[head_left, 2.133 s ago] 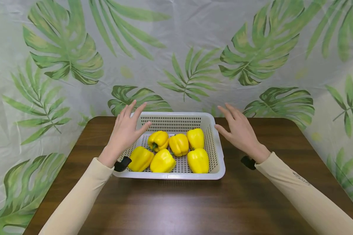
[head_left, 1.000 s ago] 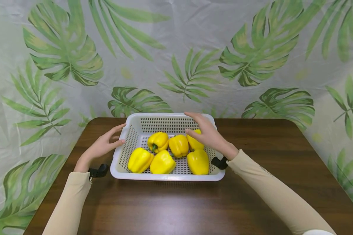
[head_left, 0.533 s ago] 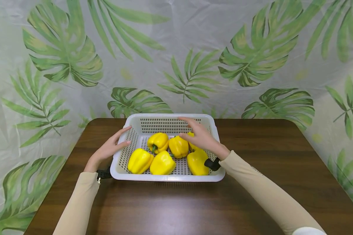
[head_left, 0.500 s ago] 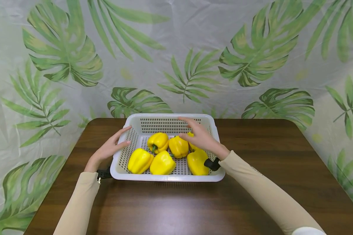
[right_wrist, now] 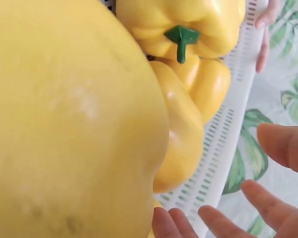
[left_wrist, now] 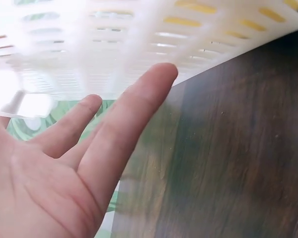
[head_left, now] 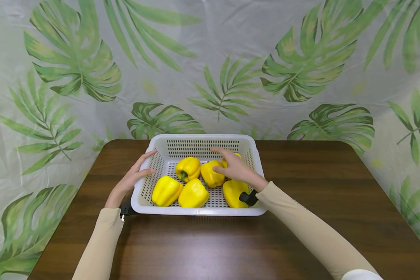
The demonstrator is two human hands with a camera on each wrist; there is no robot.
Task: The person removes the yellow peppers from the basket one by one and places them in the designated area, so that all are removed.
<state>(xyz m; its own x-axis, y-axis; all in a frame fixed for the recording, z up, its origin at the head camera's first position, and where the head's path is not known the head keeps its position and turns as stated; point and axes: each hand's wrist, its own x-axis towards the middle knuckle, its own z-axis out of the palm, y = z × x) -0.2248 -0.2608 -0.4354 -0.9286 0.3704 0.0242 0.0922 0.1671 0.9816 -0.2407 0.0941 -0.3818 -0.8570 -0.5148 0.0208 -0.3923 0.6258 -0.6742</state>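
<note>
Holds left hand [head_left: 131,177] at nine o'clock of white basket [head_left: 196,211], right hand [head_left: 236,169] over yellow peppers [head_left: 193,194] toward three, fingers apart.

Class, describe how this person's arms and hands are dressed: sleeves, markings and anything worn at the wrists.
The left hand and right hand are ungloved. The left sleeve and right sleeve are long, plain beige; the right bears a small dark marking. Each wrist wears a black device, left and right.
</note>
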